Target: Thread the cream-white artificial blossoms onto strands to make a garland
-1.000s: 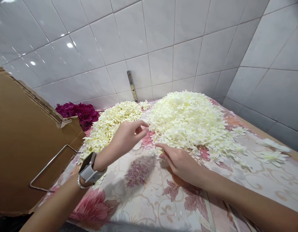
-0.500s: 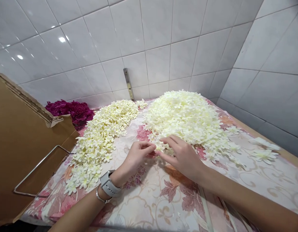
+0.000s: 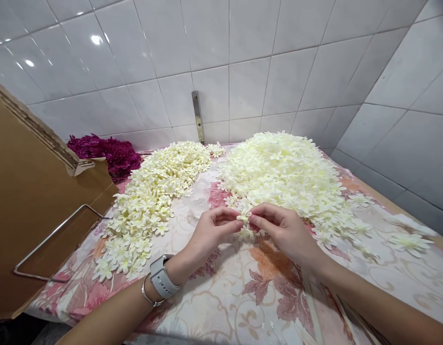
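My left hand (image 3: 215, 232), with a grey watch (image 3: 163, 277) at its wrist, is closed and pinches a small cream-white flower (image 3: 243, 218) between thumb and fingertips. My right hand (image 3: 284, 231) meets it from the other side, thumb and index finger pinched on the same flower; a tiny pale round bit shows at its fingertips. Just beyond my hands rises a big heap of loose white flowers (image 3: 279, 170). To the left stretches a long pile of smaller, yellower flowers (image 3: 160, 179).
Purple blossoms (image 3: 110, 153) lie at the back left. A cardboard box (image 3: 38, 206) with a wire handle (image 3: 51, 235) stands at the left edge. The floral tablecloth (image 3: 214, 306) meets a tiled wall (image 3: 250, 91) with a metal strip (image 3: 197, 117). A stray flower (image 3: 410, 243) lies at right.
My right fingers, spread over the heap's near edge before, are now curled into a pinch beside my left fingertips, where the flower shows. The view has shifted slightly.
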Demonstrator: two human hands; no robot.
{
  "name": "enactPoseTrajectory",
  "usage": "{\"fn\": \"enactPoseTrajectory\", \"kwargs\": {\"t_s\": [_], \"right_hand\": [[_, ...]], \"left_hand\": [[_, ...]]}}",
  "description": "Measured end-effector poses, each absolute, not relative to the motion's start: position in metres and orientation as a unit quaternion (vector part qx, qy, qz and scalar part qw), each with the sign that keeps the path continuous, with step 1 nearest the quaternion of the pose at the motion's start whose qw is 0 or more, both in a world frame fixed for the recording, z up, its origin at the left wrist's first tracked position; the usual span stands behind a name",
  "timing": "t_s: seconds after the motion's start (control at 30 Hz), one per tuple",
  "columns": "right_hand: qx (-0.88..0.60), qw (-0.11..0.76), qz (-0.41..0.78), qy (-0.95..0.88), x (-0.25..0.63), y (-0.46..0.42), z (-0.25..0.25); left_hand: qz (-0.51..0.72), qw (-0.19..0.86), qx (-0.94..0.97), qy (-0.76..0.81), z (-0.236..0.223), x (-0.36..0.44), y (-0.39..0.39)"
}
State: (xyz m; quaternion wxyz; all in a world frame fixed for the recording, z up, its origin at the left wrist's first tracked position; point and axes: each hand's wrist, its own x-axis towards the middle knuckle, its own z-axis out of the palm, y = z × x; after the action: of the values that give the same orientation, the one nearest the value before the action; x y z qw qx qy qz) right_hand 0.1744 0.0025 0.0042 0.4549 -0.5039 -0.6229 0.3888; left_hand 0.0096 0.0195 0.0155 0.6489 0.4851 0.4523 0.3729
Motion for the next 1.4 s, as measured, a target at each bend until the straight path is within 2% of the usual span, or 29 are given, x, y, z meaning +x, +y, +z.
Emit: {"fn": "enactPoseTrajectory", "kwargs": {"t_s": [0.1, 0.23, 0.3, 0.4, 0.47, 0.57, 0.93, 1.17, 1.4], "right_hand": [[-0.522, 0.470, 0.381, -0.601, 0.176, 0.003, 0.004], [-0.580, 0.510, 0.222, -0.595, 0.176, 0.004, 0.007], [-0.565, 0.472, 0.252, -0.627, 0.174, 0.003, 0.010], [-0.521, 0.398, 0.388, -0.648, 0.171, 0.000, 0.012], [-0.524, 0.404, 0.416, -0.624, 0.169, -0.002, 0.013], [-0.536, 0.429, 0.405, -0.604, 0.169, -0.004, 0.014], [-0.523, 0.420, 0.425, -0.608, 0.168, -0.006, 0.013], [-0.585, 0.459, 0.336, -0.578, 0.173, -0.002, 0.009], [-0.546, 0.413, 0.354, -0.637, 0.169, -0.005, 0.006]], "left_hand": [[0.392, 0.643, 0.474, 0.457, 0.013, 0.009, 0.022], [0.412, 0.632, 0.472, 0.456, 0.013, 0.008, 0.024], [0.402, 0.637, 0.483, 0.446, 0.014, 0.008, 0.023], [0.403, 0.613, 0.511, 0.449, 0.014, 0.007, 0.021], [0.424, 0.561, 0.552, 0.448, 0.013, 0.007, 0.019], [0.428, 0.497, 0.622, 0.426, 0.011, 0.007, 0.016], [0.424, 0.443, 0.647, 0.453, 0.012, 0.005, 0.020], [0.416, 0.429, 0.642, 0.480, 0.006, 0.004, 0.025], [0.411, 0.402, 0.679, 0.456, 0.005, 0.005, 0.022]]}}
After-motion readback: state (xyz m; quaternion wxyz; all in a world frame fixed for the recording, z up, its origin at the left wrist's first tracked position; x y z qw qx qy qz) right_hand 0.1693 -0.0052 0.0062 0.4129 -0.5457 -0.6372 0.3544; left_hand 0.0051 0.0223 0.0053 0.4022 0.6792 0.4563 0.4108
